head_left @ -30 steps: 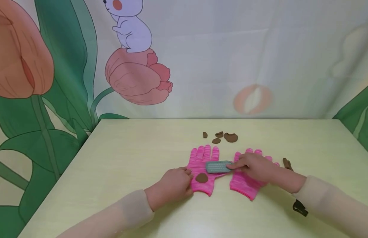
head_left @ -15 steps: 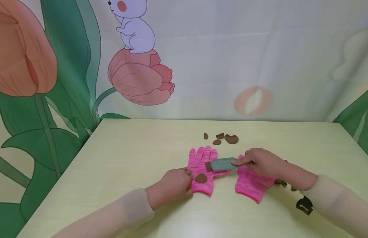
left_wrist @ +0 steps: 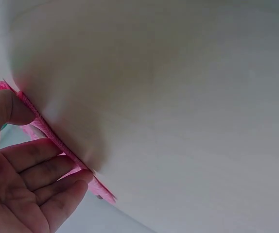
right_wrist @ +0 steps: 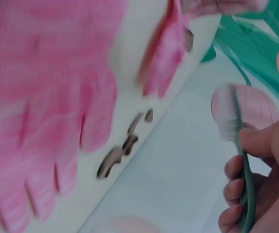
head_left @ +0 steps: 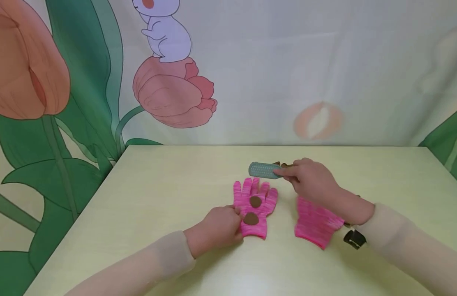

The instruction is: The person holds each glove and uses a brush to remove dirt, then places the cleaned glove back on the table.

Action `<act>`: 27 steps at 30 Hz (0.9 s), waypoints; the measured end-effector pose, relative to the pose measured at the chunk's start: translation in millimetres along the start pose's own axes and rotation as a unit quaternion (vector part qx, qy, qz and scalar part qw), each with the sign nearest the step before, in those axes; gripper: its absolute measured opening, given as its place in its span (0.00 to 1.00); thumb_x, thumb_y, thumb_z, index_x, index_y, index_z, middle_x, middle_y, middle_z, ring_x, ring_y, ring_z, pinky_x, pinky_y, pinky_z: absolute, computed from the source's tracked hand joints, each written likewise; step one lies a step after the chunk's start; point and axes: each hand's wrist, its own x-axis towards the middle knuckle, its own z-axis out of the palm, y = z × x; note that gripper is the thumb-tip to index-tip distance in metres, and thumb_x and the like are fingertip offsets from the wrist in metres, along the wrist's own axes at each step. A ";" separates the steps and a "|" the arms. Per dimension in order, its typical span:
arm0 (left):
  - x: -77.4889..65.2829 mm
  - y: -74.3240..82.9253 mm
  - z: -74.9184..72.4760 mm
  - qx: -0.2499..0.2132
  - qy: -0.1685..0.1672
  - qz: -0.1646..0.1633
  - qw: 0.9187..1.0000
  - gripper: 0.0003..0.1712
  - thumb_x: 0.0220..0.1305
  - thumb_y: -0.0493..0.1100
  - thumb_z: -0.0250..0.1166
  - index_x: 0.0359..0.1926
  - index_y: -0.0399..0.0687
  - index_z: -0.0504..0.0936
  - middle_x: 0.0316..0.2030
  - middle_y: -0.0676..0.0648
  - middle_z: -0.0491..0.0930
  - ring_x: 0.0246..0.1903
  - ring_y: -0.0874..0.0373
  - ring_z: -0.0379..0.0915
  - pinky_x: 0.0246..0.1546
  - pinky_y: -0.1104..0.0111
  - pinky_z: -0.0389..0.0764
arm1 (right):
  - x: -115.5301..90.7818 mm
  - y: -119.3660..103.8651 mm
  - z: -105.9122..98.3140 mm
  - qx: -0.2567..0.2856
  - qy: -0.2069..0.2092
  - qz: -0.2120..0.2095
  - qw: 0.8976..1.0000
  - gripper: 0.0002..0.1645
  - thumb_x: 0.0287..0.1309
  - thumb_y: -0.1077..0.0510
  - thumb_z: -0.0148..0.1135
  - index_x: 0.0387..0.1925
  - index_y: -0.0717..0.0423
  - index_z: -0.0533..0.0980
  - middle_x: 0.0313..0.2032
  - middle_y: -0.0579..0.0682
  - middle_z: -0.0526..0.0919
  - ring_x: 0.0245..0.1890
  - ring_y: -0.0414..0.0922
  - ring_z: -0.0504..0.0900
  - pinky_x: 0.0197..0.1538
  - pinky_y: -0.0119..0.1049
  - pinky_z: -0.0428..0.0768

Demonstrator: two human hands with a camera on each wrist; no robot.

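My left hand [head_left: 219,224] grips the left edge of a pink knitted glove [head_left: 258,230], thumb and fingers at that edge in the left wrist view. Two round brown patches show on this glove: a larger patch [head_left: 251,218] near the cuff and a smaller patch [head_left: 255,201] above. My right hand [head_left: 313,179] holds a green brush [head_left: 263,169] just beyond the glove's fingertips. In the right wrist view its pale bristles [right_wrist: 227,107] are blurred and its handle runs through the curled fingers. A second pink glove [head_left: 315,224] lies partly hidden under the right forearm.
Several flat brown pieces [right_wrist: 111,160] lie along the far side of the table [head_left: 169,185], mostly covered by the brush and right hand in the head view. A black device [head_left: 354,238] hangs at the right wrist. A printed tulip curtain [head_left: 250,90] stands behind the table.
The brush has moved off the first glove, up and away toward the back, baring the smaller brown patch. That glove's thumb, earlier stretched rightward, now points upward. My left hand keeps its place.
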 end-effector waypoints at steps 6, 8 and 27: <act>-4.4 -4.5 -2.4 0.010 -0.004 -0.007 1.000 0.24 0.62 0.50 0.68 0.54 0.40 0.86 0.48 0.46 0.88 0.49 0.52 0.84 0.44 0.65 0.88 | 4.5 -2.2 -0.2 0.033 -0.066 -0.047 0.996 0.21 0.62 0.66 0.68 0.55 0.48 0.86 0.28 0.51 0.85 0.24 0.38 0.66 0.26 0.26 0.63; -4.3 -4.2 -1.9 0.007 0.001 -0.005 1.000 0.23 0.62 0.49 0.67 0.53 0.40 0.87 0.51 0.45 0.88 0.53 0.52 0.84 0.46 0.64 0.88 | 5.6 -3.3 11.9 0.044 -0.091 -0.070 0.992 0.21 0.62 0.66 0.67 0.55 0.47 0.86 0.25 0.48 0.81 0.23 0.36 0.63 0.26 0.25 0.62; 0.9 2.5 1.2 -0.027 0.003 0.000 1.000 0.17 0.69 0.49 0.61 0.30 0.42 0.86 0.45 0.44 0.89 0.49 0.51 0.85 0.51 0.62 0.86 | -41.9 57.5 -9.6 0.006 -0.109 -0.015 0.994 0.22 0.58 0.71 0.66 0.52 0.50 0.87 0.19 0.42 0.69 0.23 0.36 0.58 0.27 0.25 0.60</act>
